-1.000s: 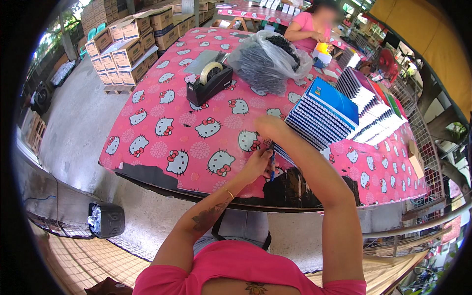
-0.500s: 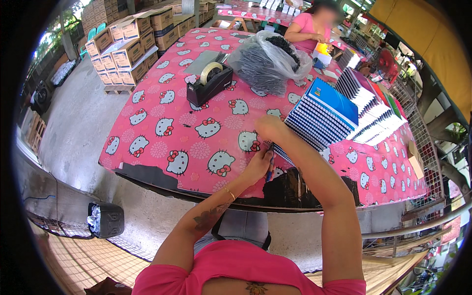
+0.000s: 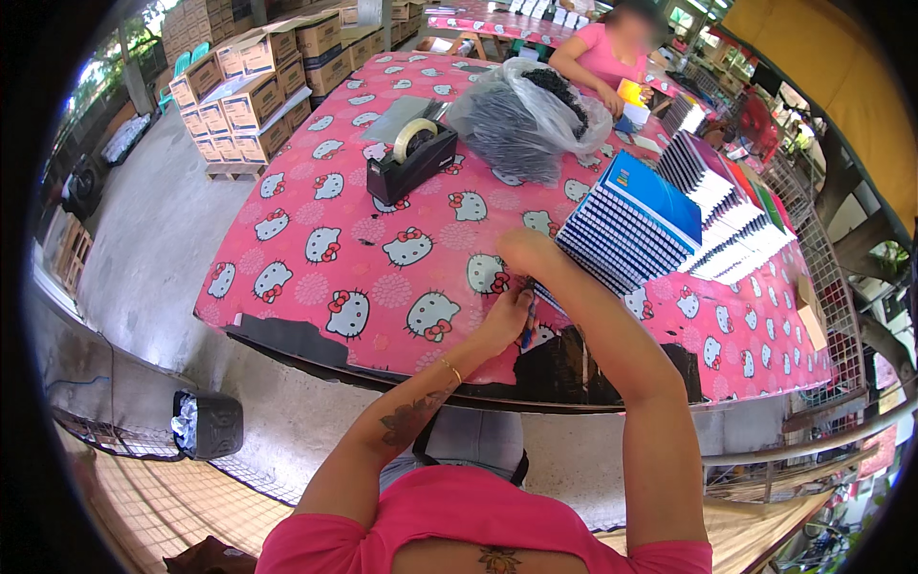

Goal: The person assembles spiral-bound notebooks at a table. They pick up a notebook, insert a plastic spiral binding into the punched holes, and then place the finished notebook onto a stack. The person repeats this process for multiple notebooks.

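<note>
Near the front edge of the table, my left hand [image 3: 512,314] is closed around a slim blue-and-dark object [image 3: 527,335], too small to make out. Just beyond it my right hand [image 3: 526,253] bends inward at the wrist, its fingers curled down toward the left hand. What those fingers grip is hidden behind the hand. Under my right forearm, a white-and-blue edge [image 3: 549,300] shows in part. Close to the right of that forearm rises a stack of blue-covered spiral notebooks [image 3: 626,225], their dark coils facing me.
More notebook stacks [image 3: 732,225] stand farther right. A black tape dispenser [image 3: 411,167] and a clear plastic bag of dark coils [image 3: 516,120] sit toward the back of the pink patterned table [image 3: 368,273]. Across it, a person in pink [image 3: 612,57] handles something yellow. Cartons [image 3: 249,96] are piled back left.
The view has shifted slightly. My hands stay close together in nearly the same place. Across the table, the other person's arm has moved lower beside the yellow thing.
</note>
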A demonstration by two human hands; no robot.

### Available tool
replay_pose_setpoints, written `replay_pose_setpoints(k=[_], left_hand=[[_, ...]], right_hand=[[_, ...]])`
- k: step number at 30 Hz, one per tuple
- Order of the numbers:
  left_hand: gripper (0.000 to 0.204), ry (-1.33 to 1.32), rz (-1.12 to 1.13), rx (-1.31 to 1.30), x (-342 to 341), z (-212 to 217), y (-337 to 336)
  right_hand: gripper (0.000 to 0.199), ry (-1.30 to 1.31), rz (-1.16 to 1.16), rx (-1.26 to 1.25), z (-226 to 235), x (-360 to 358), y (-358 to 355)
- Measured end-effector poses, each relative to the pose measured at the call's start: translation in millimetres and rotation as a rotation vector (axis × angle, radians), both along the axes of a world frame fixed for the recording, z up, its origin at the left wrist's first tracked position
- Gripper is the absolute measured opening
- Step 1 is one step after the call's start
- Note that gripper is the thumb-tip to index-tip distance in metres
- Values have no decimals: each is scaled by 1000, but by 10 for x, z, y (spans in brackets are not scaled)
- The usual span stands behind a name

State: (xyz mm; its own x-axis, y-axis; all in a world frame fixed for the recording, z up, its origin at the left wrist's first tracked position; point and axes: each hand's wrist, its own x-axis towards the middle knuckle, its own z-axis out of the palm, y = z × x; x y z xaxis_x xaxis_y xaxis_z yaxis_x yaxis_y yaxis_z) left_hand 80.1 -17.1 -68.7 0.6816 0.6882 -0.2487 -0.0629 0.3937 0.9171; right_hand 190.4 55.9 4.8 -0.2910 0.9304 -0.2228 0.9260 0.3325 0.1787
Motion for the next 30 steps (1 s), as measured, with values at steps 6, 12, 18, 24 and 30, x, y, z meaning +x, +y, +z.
replay_pose_setpoints(k=[6,12,18,24,30], left_hand=[[29,-75,4,-195,-27,12,-84],[32,-39,28,-197,30,-25,52],[27,-8,-31,-218,-23,5,-6],[26,-15,8,-329,-43,194,24],[26,63,4,-187,85,-25,100]], right_hand=[[16,31,0,-48,-164,63,97],[17,-28,86,54,-252,83,54],[17,17,-15,47,-152,87,-3],[17,-53,-2,-46,-75,20,0],[19,-42,-15,-82,-102,31,15]])
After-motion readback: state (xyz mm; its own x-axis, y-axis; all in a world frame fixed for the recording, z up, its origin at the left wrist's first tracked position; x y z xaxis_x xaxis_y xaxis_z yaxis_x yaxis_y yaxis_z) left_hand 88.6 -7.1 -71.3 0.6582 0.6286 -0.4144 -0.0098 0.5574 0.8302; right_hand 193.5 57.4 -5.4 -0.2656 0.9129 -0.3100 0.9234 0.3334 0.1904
